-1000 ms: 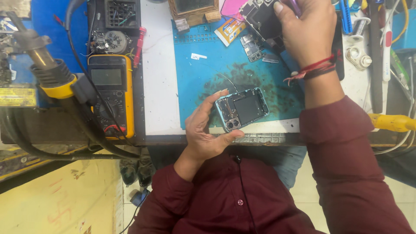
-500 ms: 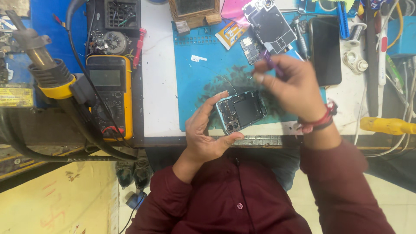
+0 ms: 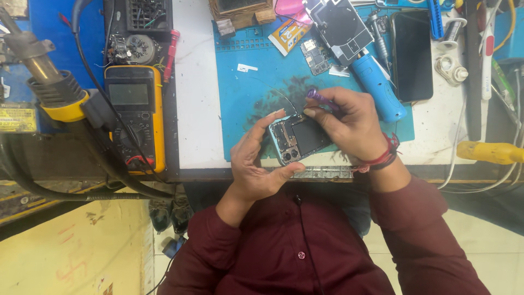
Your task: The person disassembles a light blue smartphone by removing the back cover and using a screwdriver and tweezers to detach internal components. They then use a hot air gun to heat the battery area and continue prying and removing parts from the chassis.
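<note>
We see a wooden box (image 3: 243,11) at the far edge of the bench; what lies inside it we cannot tell. On the blue mat (image 3: 256,93) lie a small circuit board (image 3: 316,56), a phone back panel (image 3: 339,28) and a blue-handled tool (image 3: 377,87). A dark phone (image 3: 412,54) rests face up on the white bench (image 3: 196,98) just beside the mat. To the left sit a yellow multimeter (image 3: 135,123) and a hot-air nozzle (image 3: 43,82); a yellow handle (image 3: 491,153) lies at the right. Below the bench edge we see pale floor.

Our left hand (image 3: 254,164) cups the opened phone (image 3: 300,137) over the mat's near edge, fingers curled along its left side and thumb under its lower edge. Our right hand (image 3: 352,123) comes in from the right, fingers pressed together and pinching a purple tool (image 3: 319,98) whose tip points down at the phone's top.
</note>
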Demonstrator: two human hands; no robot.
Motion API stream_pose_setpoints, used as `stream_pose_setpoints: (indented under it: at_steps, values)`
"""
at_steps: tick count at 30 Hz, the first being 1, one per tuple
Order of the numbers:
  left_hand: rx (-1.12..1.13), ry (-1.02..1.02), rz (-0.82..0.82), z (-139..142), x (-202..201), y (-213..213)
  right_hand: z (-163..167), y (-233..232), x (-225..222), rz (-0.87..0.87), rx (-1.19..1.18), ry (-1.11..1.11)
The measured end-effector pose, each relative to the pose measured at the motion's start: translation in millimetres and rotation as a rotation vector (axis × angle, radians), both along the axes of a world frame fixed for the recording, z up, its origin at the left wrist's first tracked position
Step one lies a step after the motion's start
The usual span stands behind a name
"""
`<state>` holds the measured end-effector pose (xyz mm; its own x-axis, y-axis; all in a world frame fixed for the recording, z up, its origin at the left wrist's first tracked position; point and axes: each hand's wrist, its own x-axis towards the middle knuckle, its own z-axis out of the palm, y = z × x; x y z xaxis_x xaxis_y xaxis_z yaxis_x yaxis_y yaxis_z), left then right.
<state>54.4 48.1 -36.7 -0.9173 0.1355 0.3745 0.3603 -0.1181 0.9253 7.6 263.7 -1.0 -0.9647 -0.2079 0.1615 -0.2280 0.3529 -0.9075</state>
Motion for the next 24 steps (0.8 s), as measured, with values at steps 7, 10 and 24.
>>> stream_pose_setpoints:
  at_steps: [7,10,24]
  values:
    - [0.022,-0.019,-0.014,-2,0,2,-9,-2,-2,-0.027,0.117,0.095]
    - [-0.004,-0.006,-0.003,-2,-2,2,-15,-3,-2,-0.034,0.056,0.075]
    - [-0.029,0.012,-0.002,-5,-3,3,-20,-4,-3,-0.077,0.074,0.075]
